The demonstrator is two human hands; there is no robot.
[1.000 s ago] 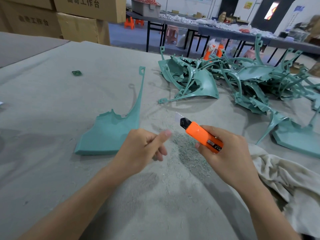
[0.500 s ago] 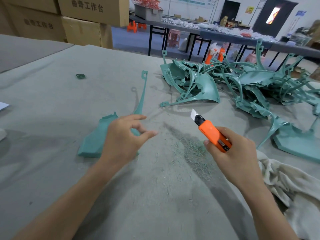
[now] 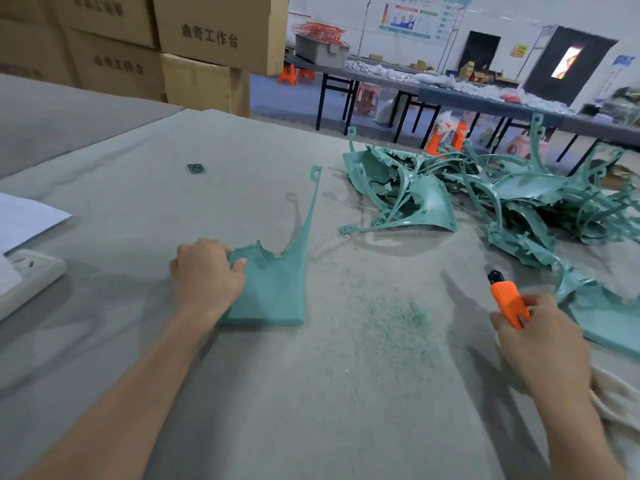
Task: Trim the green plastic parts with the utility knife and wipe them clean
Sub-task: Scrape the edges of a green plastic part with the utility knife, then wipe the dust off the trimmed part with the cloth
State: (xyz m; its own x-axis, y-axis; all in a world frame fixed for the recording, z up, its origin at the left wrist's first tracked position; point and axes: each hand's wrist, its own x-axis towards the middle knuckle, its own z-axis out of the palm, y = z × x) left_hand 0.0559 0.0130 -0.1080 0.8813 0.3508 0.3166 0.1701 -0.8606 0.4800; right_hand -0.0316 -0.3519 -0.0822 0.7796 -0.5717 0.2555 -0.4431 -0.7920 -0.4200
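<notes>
A single green plastic part (image 3: 277,289) with a long thin arm lies flat on the grey cloth-covered table (image 3: 138,209). My left hand (image 3: 204,271) grips its left edge, fingers curled over the rim and thumb on top. My right hand (image 3: 540,341) holds the orange utility knife (image 3: 507,299) at the right; no blade shows past its black tip. A heap of green parts (image 3: 485,195) is piled at the back right, and one more green part (image 3: 602,317) lies beside my right hand. A whitish rag (image 3: 616,400) lies under my right forearm.
Green shavings (image 3: 398,323) are scattered between my hands. A small green scrap (image 3: 195,168) lies farther back. A white paper (image 3: 24,220) and a pale tray (image 3: 31,278) sit at the left edge. Cardboard boxes (image 3: 207,46) stand behind the table.
My left hand moved left from mid-air and took hold of the single part's edge. My right hand drew back to the right with the knife, whose blade no longer shows.
</notes>
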